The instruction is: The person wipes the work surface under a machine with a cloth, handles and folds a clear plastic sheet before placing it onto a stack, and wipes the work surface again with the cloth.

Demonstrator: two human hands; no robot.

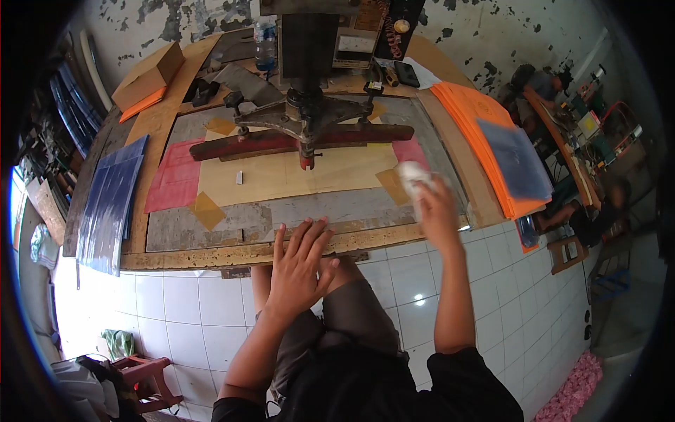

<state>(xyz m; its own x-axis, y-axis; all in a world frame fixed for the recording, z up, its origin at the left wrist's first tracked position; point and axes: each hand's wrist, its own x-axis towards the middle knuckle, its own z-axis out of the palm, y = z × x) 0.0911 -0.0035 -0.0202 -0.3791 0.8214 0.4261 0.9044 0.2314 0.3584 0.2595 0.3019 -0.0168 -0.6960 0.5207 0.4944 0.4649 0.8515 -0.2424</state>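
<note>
My left hand [302,257] rests with its fingers spread at the front edge of the worktable [211,247], holding nothing. My right hand [434,207] is wrapped round a white object [413,176], blurred, over the right part of the table. Beneath the press head [307,116] and its dark red bar [242,145] lies a long pale yellow sheet [288,174]. Pink pieces [171,176] flank it, and brown tape [208,211] sits at its corners. A small white piece [239,177] lies on the sheet's left part.
Orange folders [467,133] with clear blue sleeves [517,163] are stacked at the right. More sleeves [112,200] lie at the left, below a cardboard box [146,74]. A bottle [265,43] stands behind. Another person [598,214] sits at the far right.
</note>
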